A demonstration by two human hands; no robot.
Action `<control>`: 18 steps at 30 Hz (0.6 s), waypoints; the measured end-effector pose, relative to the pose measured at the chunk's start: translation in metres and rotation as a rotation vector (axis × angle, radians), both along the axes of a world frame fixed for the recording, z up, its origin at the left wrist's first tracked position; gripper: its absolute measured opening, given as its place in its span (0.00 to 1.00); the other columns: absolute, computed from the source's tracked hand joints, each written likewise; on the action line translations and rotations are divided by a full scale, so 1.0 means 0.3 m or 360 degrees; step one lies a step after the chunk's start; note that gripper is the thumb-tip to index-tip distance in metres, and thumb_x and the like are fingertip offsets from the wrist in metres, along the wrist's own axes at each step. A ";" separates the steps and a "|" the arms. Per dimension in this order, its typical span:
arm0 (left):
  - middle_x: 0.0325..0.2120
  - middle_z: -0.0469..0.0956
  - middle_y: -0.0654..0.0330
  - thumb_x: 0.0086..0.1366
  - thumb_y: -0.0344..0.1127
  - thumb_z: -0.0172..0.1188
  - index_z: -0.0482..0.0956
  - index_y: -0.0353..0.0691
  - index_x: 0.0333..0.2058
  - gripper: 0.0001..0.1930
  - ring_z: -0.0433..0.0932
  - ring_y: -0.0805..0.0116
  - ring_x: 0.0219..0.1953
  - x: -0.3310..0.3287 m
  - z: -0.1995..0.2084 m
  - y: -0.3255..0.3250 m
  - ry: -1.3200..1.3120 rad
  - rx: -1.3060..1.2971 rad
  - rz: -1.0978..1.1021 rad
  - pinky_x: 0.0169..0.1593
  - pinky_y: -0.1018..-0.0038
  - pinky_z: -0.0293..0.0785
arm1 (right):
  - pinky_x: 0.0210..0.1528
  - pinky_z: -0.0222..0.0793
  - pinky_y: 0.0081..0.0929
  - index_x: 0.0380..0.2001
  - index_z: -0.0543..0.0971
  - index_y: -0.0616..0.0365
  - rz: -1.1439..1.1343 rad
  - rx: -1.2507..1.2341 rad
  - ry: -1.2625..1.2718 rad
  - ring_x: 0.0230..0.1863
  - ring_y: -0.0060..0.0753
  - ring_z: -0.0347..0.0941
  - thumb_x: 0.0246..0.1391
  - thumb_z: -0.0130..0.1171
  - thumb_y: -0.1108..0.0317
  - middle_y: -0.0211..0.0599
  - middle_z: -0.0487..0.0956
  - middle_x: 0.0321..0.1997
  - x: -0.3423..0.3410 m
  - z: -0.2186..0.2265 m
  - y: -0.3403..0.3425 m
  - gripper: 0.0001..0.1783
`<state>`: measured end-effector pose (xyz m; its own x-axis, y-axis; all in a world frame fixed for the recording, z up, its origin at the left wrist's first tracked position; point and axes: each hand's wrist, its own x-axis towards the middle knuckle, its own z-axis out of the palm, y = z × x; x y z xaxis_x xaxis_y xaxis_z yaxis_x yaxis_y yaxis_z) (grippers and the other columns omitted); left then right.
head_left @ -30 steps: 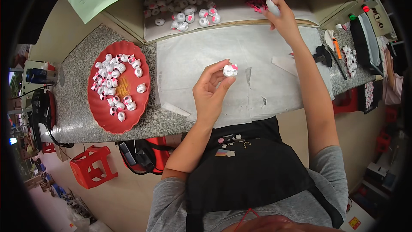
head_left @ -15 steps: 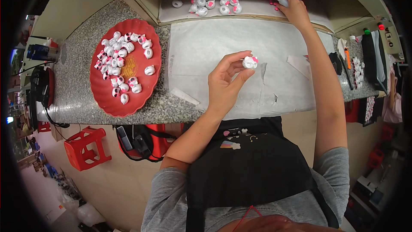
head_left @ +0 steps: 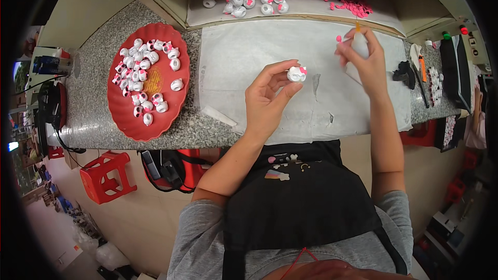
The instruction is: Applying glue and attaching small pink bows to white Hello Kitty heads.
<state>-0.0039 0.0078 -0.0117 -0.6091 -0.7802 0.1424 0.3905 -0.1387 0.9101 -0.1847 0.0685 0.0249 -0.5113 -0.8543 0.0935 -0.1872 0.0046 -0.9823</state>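
Over the white sheet, my left hand (head_left: 267, 96) pinches a small white cat-head piece (head_left: 296, 74) with a pink bow between thumb and fingertips. My right hand (head_left: 369, 59), right of it and farther off, is closed round a small white squeeze bottle (head_left: 360, 44) whose orange tip points away from me. Its fingers are partly smeared by motion. A small pink piece (head_left: 339, 38) shows just beyond those fingertips; whether they touch it I cannot tell.
On the left stands a red scalloped tray (head_left: 174, 105) with several cat-head pieces. More white pieces (head_left: 250, 1) and a heap of pink bits (head_left: 358, 9) lie on the shelf at the back. An orange-handled knife (head_left: 423, 68) and black tools lie at the right.
My right hand has come back from the pink heap on the shelf to above the sheet, bottle still held. A pink piece now shows by its fingertips. My left hand has shifted slightly left.
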 end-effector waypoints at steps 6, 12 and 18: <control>0.36 0.70 0.57 0.47 0.20 0.54 0.66 0.33 0.40 0.18 0.69 0.75 0.36 0.002 0.001 0.003 -0.0025 0.0006 0.0016 0.38 0.83 0.65 | 0.22 0.62 0.17 0.26 0.69 0.64 -0.0017 -0.0042 -0.0554 0.19 0.22 0.66 0.40 0.52 0.76 0.34 0.70 0.18 0.130 -0.037 0.057 0.06; 0.36 0.70 0.55 0.47 0.19 0.53 0.66 0.32 0.39 0.17 0.70 0.73 0.35 -0.003 0.012 0.008 -0.0015 0.0065 -0.0002 0.39 0.81 0.66 | 0.23 0.63 0.19 0.25 0.69 0.64 -0.0059 -0.0279 -0.0578 0.22 0.25 0.67 0.40 0.52 0.75 0.41 0.72 0.25 0.150 -0.097 0.099 0.06; 0.35 0.69 0.55 0.48 0.19 0.53 0.65 0.32 0.40 0.17 0.71 0.70 0.35 0.002 0.004 0.009 -0.0036 0.0060 0.0018 0.40 0.78 0.68 | 0.23 0.64 0.21 0.26 0.69 0.63 -0.0092 -0.0250 -0.0732 0.23 0.25 0.66 0.41 0.52 0.74 0.40 0.71 0.25 0.208 -0.076 0.093 0.06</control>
<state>-0.0034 0.0105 -0.0103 -0.6027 -0.7918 0.0989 0.3716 -0.1688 0.9129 -0.1223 0.0964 0.0020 -0.5759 -0.8171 -0.0277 0.2624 -0.1527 -0.9528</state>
